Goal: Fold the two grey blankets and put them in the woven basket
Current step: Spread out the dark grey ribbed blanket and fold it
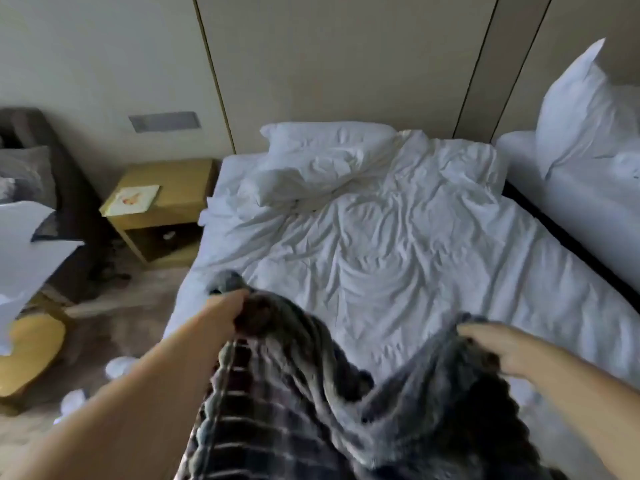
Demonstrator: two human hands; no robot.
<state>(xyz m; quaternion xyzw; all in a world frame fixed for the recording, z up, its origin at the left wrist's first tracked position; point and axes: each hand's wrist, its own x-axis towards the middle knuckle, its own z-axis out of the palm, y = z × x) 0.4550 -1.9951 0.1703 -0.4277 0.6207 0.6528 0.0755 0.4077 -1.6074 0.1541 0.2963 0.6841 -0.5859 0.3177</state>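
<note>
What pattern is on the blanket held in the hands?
The blanket is grey plaid with pale lines; head view.

The grey blanket (294, 393) runs off the bottom edge and hides fingers of the left hand (227, 314).

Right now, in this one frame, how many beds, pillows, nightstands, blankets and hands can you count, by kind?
Beds: 2, near bed, right bed
White pillows: 2, flat pillow, upright pillow
Wooden nightstand: 1
Grey blanket: 1 bundle, possibly two, cannot tell
Hands: 2, left hand and right hand, both gripping it
Total: 8
</note>
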